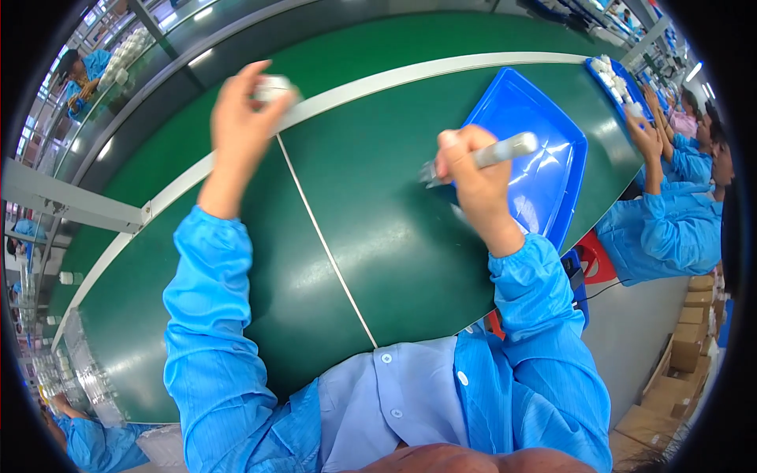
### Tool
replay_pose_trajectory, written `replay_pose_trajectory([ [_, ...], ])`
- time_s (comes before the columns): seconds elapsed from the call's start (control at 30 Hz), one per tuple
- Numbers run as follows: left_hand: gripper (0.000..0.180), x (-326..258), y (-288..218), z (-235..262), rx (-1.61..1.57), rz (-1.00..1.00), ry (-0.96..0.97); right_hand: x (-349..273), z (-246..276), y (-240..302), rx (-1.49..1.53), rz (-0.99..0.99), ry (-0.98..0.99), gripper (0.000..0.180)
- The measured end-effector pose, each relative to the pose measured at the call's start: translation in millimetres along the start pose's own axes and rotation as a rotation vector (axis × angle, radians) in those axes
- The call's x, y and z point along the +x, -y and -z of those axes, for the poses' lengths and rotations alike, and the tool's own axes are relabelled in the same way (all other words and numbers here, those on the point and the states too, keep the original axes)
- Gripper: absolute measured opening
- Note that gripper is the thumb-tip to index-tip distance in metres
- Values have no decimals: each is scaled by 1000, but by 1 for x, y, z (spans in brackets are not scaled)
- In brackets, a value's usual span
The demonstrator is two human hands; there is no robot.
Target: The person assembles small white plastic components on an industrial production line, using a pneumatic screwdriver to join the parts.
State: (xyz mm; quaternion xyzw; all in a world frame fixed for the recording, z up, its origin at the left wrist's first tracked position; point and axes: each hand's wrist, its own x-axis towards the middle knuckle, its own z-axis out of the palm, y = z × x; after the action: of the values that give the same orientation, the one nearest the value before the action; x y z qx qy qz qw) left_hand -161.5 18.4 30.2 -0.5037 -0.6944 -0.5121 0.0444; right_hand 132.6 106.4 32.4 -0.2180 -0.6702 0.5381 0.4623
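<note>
Raised over the white rail, my left hand pinches a small white, rounded piece between thumb and fingers; blur hides its details. My right hand is closed round a thick, light-grey handled tool. The tool's grey lower end, blurred and perhaps a brush head, points left and down above the green tabletop. Just behind and to the right of this hand lies a blue tray, whose visible floor shows only shiny reflections. The two hands are well apart.
A white rail separates the tabletop from a green belt. Another blue tray with white pieces stands far right, where co-workers in blue reach in. Clear plastic packaging lies lower left. Cardboard boxes stand on the floor right.
</note>
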Motion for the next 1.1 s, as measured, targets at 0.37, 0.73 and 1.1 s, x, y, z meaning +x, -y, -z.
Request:
replay_pose_trajectory([
  [0.37, 56, 2, 165, 94, 895, 332, -321, -5, -8, -7, -152, 162, 117, 37],
  [0.73, 44, -6, -121, -137, -66, -802, 364, -21, -2, 30, -249, 632, 221, 32],
  [1.1, 35, -29, -166, -148, -934, -655, 958, -15, 35, 48, -111, 547, 157, 25],
])
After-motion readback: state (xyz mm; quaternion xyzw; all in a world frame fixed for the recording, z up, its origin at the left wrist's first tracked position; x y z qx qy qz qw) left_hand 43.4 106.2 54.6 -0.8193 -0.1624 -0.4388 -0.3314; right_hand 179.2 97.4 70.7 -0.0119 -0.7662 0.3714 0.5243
